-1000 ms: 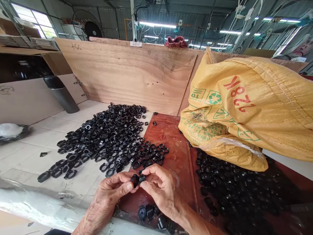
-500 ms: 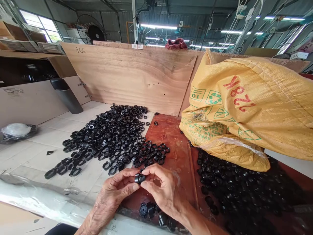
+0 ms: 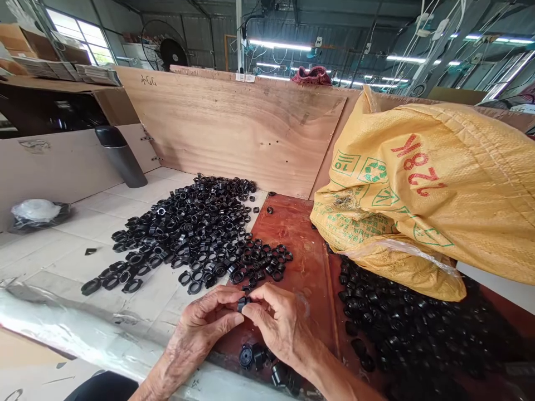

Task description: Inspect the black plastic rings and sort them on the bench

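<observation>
Between my fingertips, above the red-brown board, is a small black plastic threaded fitting (image 3: 242,303); its threads are mostly covered now. My left hand (image 3: 203,323) pinches it from the left with thumb and fingers. From the right, my right hand (image 3: 278,320) grips the same fitting, thumb at its front. Beyond my fingers spreads a heap of black plastic ring nuts (image 3: 196,223). Close below my right hand lie several black assembled fittings (image 3: 247,356), partly hidden by the wrist.
A yellow woven sack (image 3: 401,184) leans at the right, over a dark pile of black fittings (image 3: 388,312). A plywood panel (image 3: 234,125) closes off the back. At left stand a dark bottle (image 3: 121,157) and a clear plastic bag (image 3: 37,214). Plastic-wrapped padding (image 3: 92,340) lines the front edge.
My fingers have closed further around the fitting, and its threads, visible before, are now mostly hidden. The whole view has shifted slightly, with the scene sliding right.
</observation>
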A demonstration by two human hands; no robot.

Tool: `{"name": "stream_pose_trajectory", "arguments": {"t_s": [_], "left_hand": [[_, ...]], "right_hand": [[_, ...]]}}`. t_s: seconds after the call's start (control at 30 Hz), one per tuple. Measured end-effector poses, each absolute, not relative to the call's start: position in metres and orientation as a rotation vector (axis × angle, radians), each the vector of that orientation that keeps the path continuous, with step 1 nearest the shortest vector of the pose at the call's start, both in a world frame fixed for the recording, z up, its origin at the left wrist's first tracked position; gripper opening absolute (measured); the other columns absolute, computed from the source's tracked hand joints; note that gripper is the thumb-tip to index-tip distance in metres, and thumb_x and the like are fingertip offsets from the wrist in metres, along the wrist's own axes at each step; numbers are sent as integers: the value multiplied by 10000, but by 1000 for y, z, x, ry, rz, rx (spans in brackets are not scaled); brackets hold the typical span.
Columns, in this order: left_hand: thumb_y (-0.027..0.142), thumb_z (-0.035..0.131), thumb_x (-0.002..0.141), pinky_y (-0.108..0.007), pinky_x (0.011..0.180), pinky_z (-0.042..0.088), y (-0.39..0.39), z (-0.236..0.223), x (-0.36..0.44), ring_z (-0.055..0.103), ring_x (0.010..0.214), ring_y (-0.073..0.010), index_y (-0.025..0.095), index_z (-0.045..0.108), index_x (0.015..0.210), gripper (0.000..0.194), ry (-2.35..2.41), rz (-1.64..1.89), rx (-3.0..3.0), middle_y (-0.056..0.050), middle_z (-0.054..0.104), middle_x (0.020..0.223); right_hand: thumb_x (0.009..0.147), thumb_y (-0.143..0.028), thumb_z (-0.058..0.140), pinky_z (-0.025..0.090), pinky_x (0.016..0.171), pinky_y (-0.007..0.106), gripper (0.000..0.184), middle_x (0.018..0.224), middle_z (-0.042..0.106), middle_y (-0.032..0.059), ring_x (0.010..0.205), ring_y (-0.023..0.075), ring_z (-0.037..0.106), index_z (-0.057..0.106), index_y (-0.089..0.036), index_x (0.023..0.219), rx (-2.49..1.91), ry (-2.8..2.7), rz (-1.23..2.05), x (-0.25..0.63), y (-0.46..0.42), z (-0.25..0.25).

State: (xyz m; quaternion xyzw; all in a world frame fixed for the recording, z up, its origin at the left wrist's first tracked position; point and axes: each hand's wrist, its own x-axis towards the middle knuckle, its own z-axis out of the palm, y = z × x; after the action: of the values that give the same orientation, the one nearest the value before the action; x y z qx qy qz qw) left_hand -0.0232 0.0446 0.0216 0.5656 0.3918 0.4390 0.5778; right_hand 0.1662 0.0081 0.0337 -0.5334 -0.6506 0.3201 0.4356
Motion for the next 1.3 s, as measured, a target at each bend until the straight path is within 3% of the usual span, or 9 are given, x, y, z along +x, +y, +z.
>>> {"name": "stream_pose_trajectory", "arguments": {"t_s": [0.17, 0.37, 0.53, 0.67, 0.83, 0.93, 1.0, 1.17, 1.3], "left_hand": [[371, 904, 688, -327, 910, 616, 45, 23, -22, 738, 1007, -266, 280, 842, 943, 278, 941, 1006, 1237, -43, 796, 1082], [361, 901, 692, -326, 867, 631, 48, 27, -26, 749, 975, -268, 255, 841, 955, 290, 923, 910, 1205, -51, 792, 1060], [336, 885, 725, -309, 873, 620, 48, 18, -26, 737, 957, -239, 260, 831, 982, 274, 883, 965, 1216, -42, 780, 1060], [315, 873, 746, -276, 868, 610, 48, 11, -24, 733, 960, -217, 278, 824, 986, 247, 820, 1010, 1243, -25, 782, 1052], [292, 832, 799, -298, 909, 601, 48, 15, -25, 730, 1007, -229, 274, 821, 1009, 211, 813, 998, 1386, -42, 792, 1064], [297, 805, 826, -315, 917, 604, 48, 19, -25, 732, 1020, -240, 264, 815, 1025, 201, 772, 974, 1432, -53, 792, 1058], [298, 810, 821, -302, 899, 612, 48, 22, -25, 737, 1008, -236, 266, 814, 1025, 206, 785, 978, 1422, -48, 793, 1044], [301, 810, 826, -251, 833, 631, 45, 26, -23, 764, 910, -198, 296, 817, 1015, 189, 826, 1033, 1381, -13, 785, 1032], [316, 812, 827, -261, 844, 633, 45, 23, -24, 764, 931, -208, 292, 811, 1027, 201, 844, 1037, 1418, -21, 787, 1058]], "right_hand": [[874, -246, 746, 457, 651, 222, 67, 765, 655, -21, 712, 142, 616, 721, -210, 925, -1291, -1504, 947, 167, 9, 40], [776, -61, 744, 504, 756, 229, 220, 959, 688, 13, 860, 154, 645, 750, -214, 933, -1084, -1482, 915, 166, 11, 38], [826, -129, 732, 516, 718, 222, 148, 963, 700, 24, 832, 150, 657, 769, -211, 943, -1117, -1463, 916, 165, 10, 39], [807, -134, 730, 525, 771, 226, 220, 962, 711, 8, 846, 154, 672, 720, -222, 1008, -1201, -1438, 877, 164, 8, 35], [980, -289, 589, 486, 582, 206, 309, 707, 634, -45, 564, 115, 613, 576, -219, 1280, -1267, -1530, 802, 164, 6, 22], [1040, -304, 498, 460, 540, 192, 173, 610, 577, -51, 512, 107, 595, 624, -205, 1104, -1269, -1619, 803, 163, 4, 21], [1051, -284, 469, 475, 578, 193, 191, 624, 596, -33, 559, 114, 627, 641, -202, 1040, -1260, -1666, 784, 163, 3, 25], [951, -277, 636, 513, 720, 238, 233, 895, 698, 47, 778, 167, 676, 682, -187, 1161, -1207, -1729, 669, 165, 3, 37], [940, -208, 608, 525, 783, 242, 209, 986, 712, 61, 887, 181, 682, 728, -201, 1111, -1216, -1680, 704, 165, 5, 40]]}}
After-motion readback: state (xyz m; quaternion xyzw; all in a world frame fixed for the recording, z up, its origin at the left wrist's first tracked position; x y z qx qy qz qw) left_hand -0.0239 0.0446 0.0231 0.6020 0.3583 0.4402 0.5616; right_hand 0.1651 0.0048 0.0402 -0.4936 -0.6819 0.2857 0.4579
